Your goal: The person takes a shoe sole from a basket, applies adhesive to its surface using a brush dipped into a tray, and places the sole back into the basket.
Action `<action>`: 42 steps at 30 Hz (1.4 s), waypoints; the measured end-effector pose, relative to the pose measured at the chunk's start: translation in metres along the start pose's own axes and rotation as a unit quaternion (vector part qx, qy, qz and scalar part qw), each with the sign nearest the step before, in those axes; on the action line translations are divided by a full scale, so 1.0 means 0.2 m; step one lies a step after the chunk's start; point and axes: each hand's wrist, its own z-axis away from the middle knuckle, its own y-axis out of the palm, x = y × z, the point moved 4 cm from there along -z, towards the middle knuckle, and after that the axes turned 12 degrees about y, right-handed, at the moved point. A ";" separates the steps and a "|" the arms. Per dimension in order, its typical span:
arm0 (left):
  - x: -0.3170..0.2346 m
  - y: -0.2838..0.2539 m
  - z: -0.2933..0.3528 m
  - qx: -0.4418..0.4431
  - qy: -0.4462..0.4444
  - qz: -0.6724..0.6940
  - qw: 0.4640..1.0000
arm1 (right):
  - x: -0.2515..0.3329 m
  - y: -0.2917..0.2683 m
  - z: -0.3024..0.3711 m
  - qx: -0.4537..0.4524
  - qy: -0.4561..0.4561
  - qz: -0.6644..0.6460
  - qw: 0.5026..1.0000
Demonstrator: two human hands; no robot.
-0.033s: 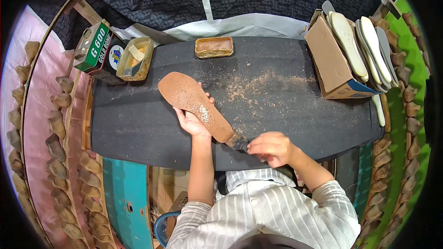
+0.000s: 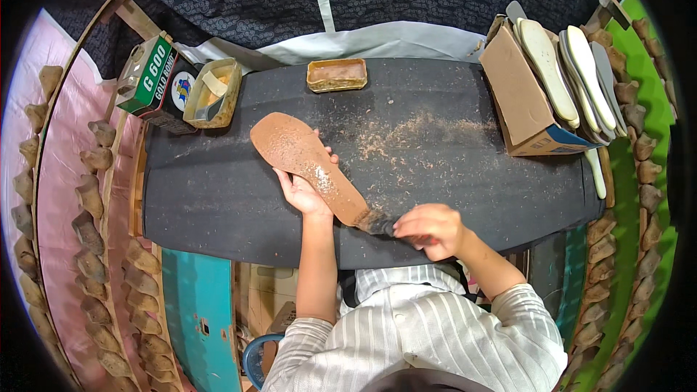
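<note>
My left hand is closed round the waist of a brown shoe sole from beneath, its fingertips showing past the far edge. The sole slants over the table, broad toe end up and left, narrow heel end towards my right hand. A wet, shiny patch covers its middle. In my right hand a dark-handled brush is pinched, with its brownish bristles against the heel end. The handle is smeared by motion and partly hidden by my fingers.
Shavings litter the dark table. At the back stand a small tray, a tub with a spatula and a green can. Pale soles lean on a cardboard box at right. Racks of shoe lasts flank both sides.
The brush and my right hand have shifted slightly to the right. The sole has moved only a touch the same way in my left hand.
</note>
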 end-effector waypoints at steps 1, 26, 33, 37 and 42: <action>0.00 -0.01 0.00 0.001 -0.001 0.000 1.000 | 0.00 -0.03 -0.01 -0.021 0.034 -0.030 0.999; 0.01 0.04 0.02 0.047 -0.010 -0.055 0.997 | -0.01 0.07 -0.05 0.019 -0.009 0.003 1.000; 0.05 0.09 0.05 0.084 -0.050 -0.094 0.991 | 0.00 0.01 -0.18 -0.020 0.006 -0.018 1.000; 0.05 0.07 0.04 0.114 -0.055 -0.112 0.986 | 0.00 -0.03 -0.30 -0.050 0.027 -0.022 0.998; 0.07 0.08 0.05 -0.003 -0.050 -0.076 0.996 | -0.03 -0.03 -0.42 -0.104 0.003 0.014 0.994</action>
